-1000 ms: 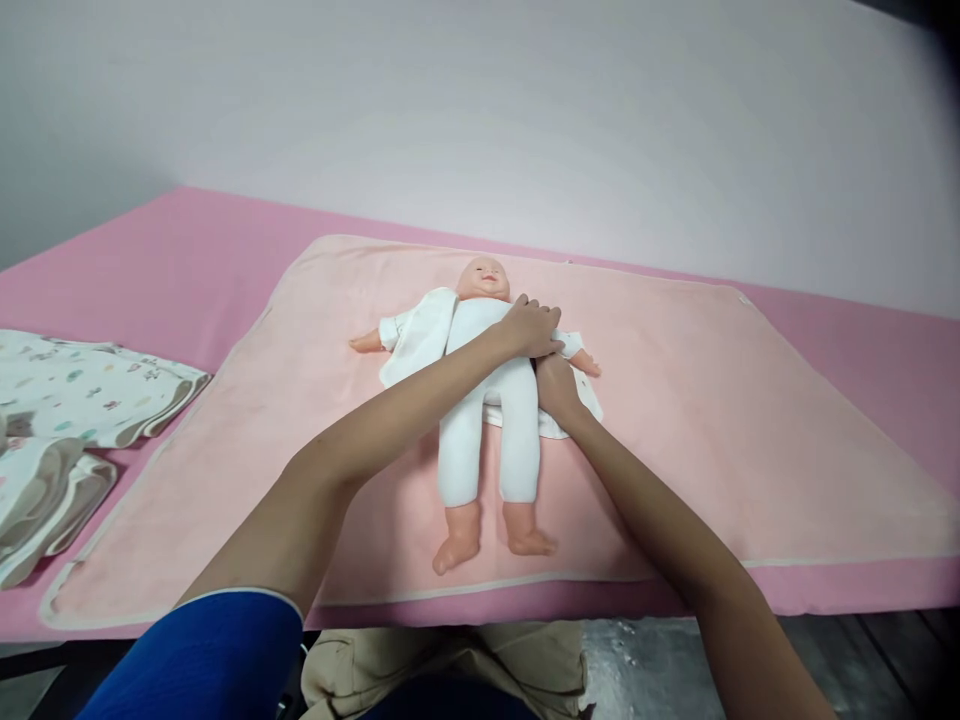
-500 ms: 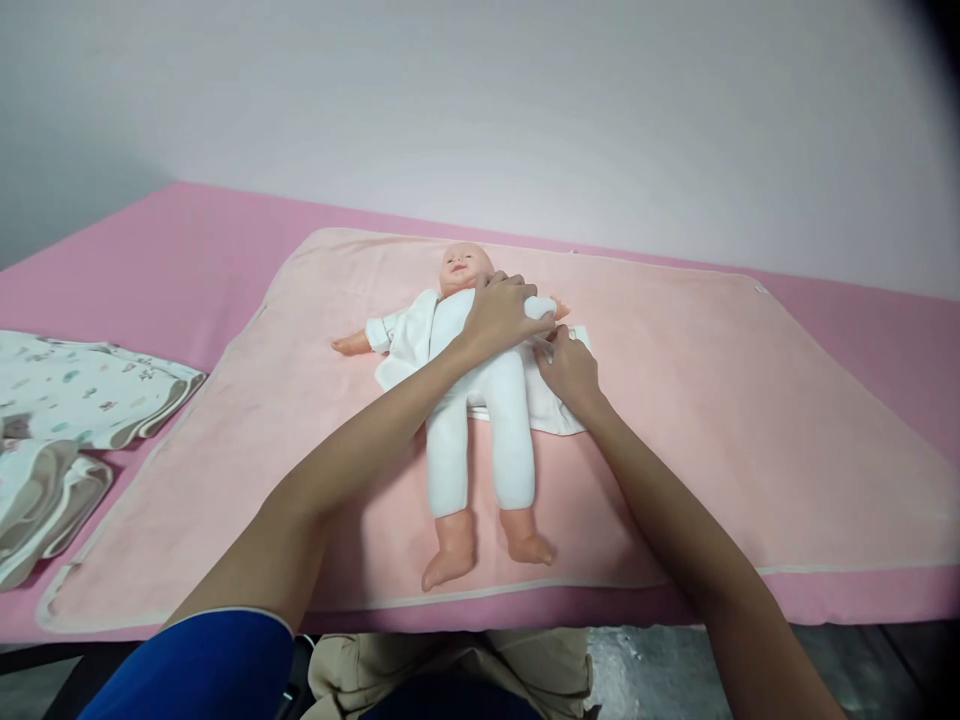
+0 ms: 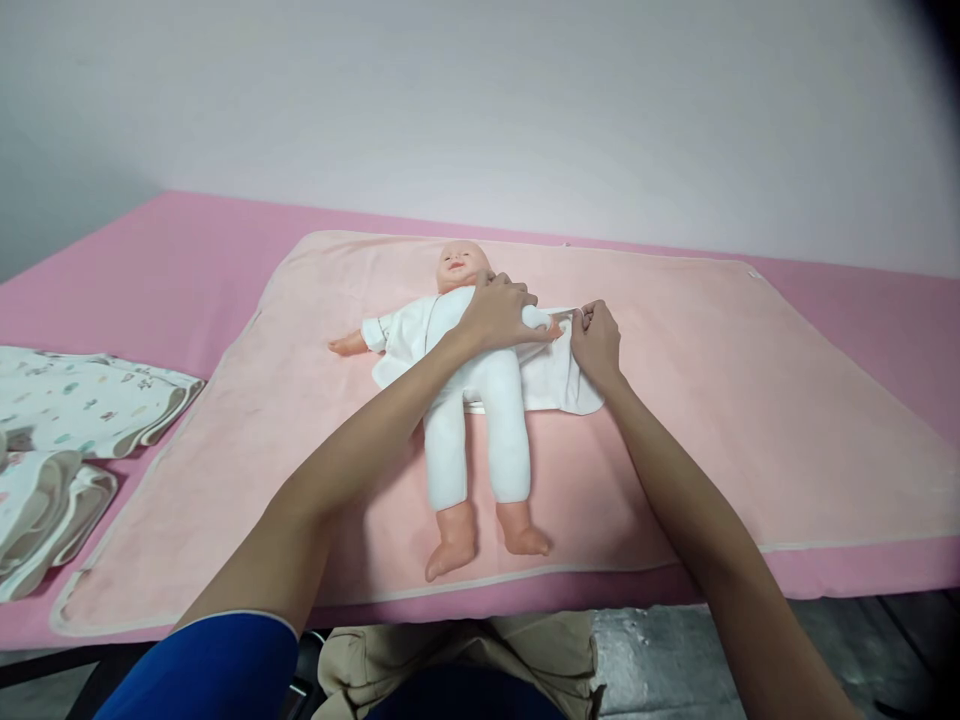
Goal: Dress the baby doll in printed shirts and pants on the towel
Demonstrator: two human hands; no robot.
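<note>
A baby doll with a white cloth body lies on its back, head away from me, bare feet toward me. One of its arms, on the left, is in the sleeve of a white baby jacket. My left hand lies over the doll's shoulder on the right, thumb and fingers around its bent arm. My right hand pinches the edge of the jacket's other side and holds it stretched to the right, beside the doll's hand. The jacket's back is partly hidden under the doll.
Beneath the doll a peach blanket with pale edging covers much of the pink table. Folded printed baby clothes lie at the left edge. A pale wall stands behind.
My right hand has moved right and slightly up, drawing the jacket's edge away from the doll. My left hand stays on the doll's arm, whose hand now shows below my thumb.
</note>
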